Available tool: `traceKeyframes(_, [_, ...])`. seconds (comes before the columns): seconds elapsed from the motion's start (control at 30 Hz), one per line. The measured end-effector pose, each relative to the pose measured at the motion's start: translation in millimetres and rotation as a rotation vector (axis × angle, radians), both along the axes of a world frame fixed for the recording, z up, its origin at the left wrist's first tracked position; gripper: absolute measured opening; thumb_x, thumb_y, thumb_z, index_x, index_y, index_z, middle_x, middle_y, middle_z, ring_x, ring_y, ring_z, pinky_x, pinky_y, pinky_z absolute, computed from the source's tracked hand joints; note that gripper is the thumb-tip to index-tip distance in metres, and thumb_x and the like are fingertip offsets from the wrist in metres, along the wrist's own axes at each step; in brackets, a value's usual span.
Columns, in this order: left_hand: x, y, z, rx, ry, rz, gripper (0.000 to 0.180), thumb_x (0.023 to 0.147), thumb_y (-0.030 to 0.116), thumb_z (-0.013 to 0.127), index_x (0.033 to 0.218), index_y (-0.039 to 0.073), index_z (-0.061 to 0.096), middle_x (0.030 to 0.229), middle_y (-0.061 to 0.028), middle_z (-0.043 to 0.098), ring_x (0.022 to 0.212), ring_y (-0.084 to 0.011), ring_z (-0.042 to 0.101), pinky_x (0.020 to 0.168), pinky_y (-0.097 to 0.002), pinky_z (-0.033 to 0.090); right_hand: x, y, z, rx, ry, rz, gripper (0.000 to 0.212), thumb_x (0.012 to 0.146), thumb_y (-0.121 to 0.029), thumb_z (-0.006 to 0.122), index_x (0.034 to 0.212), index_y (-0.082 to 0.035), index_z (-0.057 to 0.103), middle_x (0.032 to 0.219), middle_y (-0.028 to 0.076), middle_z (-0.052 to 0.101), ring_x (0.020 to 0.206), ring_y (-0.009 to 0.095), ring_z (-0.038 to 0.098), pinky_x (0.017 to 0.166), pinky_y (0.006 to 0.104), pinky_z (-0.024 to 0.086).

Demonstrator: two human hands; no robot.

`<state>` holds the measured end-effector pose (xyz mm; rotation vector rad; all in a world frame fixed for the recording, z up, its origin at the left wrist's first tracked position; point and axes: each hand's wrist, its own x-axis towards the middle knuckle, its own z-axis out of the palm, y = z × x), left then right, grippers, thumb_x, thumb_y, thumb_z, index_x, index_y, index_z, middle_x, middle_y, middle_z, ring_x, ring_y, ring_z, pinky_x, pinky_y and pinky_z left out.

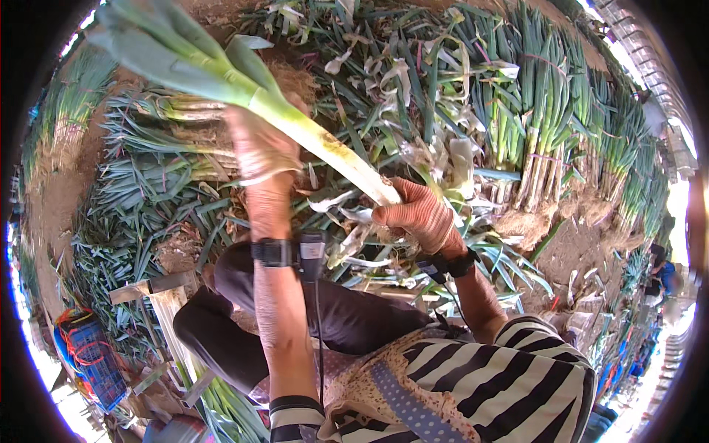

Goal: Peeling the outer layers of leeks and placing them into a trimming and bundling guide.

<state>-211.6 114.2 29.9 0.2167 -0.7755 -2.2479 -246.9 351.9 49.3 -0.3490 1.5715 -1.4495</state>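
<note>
The ground surface (55,199) is brown earth, exposed in strips at the far left and at the right. Loose green leaves and pale, dry peelings (399,81) cover most of the central area. A ribbed panel (628,37) borders the space at the upper right, with bright light along the edges of the view.

Tied leek bundles (543,118) stand close together at the right, leaves upward and roots toward the earth. Further bundles (159,136) lie on their sides at the left, leaves pointing left.

The person's dark trousers (347,310) show bent knees above the litter. A wooden stand (133,293) is located beside the knees, lower left. A blue crate (100,362) with orange cord is positioned outboard of it.

One leek (325,144) is located above the litter, held at a slant: leaves at upper left, white end at lower right. The right hand (421,214) is closed around the white end. The left hand (262,140) is at the mid-stem; it is blurred, and its grip cannot be determined. A black strap (273,252) encircles the left wrist.
</note>
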Motion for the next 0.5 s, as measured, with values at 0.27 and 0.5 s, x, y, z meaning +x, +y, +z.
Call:
traceKeyframes(0.27, [50,-34,-14,0.081,0.105,0.121,0.084,0.059,0.075,0.068,0.102,0.004,0.054,0.085,-0.0089,0.058,0.075,-0.0199,0.055,0.072,-0.0385,0.047,15,-9,-37,-0.038,0.756,0.013,0.044,0.093,-0.040,0.052,0.110,-0.001,0.061,0.074,0.014,0.064,0.066,0.019,0.060,0.066,0.0304,0.049])
traceKeyframes(0.5, [54,-21,-2,0.030,0.065,0.254,0.072,0.069,0.065,0.067,0.109,0.008,0.051,0.084,-0.0070,0.053,0.070,-0.0189,0.048,0.067,-0.0340,0.041,-23,-33,-107,0.137,0.211,-0.330,0.019,0.089,-0.017,0.059,0.105,-0.008,0.064,0.086,0.008,0.065,0.073,0.016,0.059,0.069,0.0269,0.047])
